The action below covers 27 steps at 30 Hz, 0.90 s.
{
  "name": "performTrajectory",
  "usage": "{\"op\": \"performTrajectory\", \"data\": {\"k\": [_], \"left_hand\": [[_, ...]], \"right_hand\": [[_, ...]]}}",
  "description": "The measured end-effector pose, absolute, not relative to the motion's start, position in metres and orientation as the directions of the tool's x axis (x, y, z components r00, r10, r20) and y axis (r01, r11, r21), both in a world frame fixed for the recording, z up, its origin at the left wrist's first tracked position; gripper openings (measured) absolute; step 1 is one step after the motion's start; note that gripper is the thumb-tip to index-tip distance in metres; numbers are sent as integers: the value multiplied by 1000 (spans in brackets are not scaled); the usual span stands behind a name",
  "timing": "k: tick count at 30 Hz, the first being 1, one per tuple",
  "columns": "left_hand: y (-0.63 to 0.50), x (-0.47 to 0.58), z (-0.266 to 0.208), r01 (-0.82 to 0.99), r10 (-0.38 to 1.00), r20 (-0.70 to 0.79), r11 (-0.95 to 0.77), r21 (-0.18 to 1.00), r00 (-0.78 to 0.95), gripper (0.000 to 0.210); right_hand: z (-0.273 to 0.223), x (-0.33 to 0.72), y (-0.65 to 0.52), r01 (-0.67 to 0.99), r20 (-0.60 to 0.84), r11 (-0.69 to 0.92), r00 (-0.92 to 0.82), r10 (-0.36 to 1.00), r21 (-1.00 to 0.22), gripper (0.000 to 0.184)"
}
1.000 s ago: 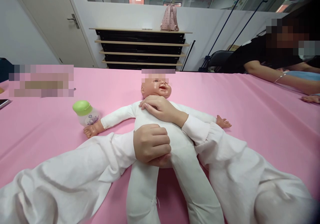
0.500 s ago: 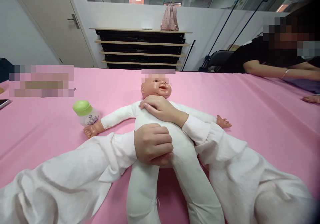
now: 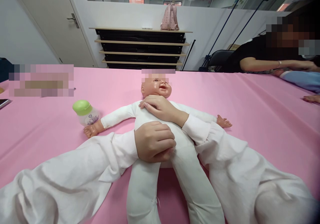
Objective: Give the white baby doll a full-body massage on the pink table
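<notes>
A baby doll (image 3: 175, 137) with a white cloth body lies on its back, its head away from me and its arms spread. My left hand (image 3: 153, 142) rests on the doll's belly, fingers curled into a loose fist with the thumb underneath; nothing shows in it. My right hand (image 3: 162, 107) lies across the doll's upper chest just below the chin, fingers stretched out and palm down. Beside the doll's hand on the left stands a clear bottle with a green cap (image 3: 82, 107).
A pink cloth (image 3: 250, 100) covers the table. At the far right a person in black (image 3: 250, 54) leans over something light blue (image 3: 302, 80). A phone edge (image 3: 4, 103) shows at the left. Behind are shelf boards (image 3: 142, 42) and a pink backpack (image 3: 170, 17).
My left hand has slid slightly right and up on the doll's belly. My right hand has stayed put. The other person's arms have shifted, and light blue fabric now shows there.
</notes>
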<state>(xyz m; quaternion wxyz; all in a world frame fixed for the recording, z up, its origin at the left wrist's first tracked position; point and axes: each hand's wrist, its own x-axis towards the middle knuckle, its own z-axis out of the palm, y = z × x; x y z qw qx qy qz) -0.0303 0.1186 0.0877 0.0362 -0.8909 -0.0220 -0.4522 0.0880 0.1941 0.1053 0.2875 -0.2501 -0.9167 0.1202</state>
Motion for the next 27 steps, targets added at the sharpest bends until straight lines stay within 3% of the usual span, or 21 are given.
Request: {"op": "performTrajectory", "data": {"k": [12,19,27], "left_hand": [[118,-29,88,133,68,823,-991,-9,564,16],[118,-32,86,93,-28,845,-991,-92,535,17],[120,-31,84,-1,-85,843,-995,-99,531,18]], "right_hand": [[104,88,194,398,483,850,-701,525,-345,29],[104,88,195,374,484,854,-708,514,-361,29],[105,88,195,380,482,852,-706,519,-360,28]]}}
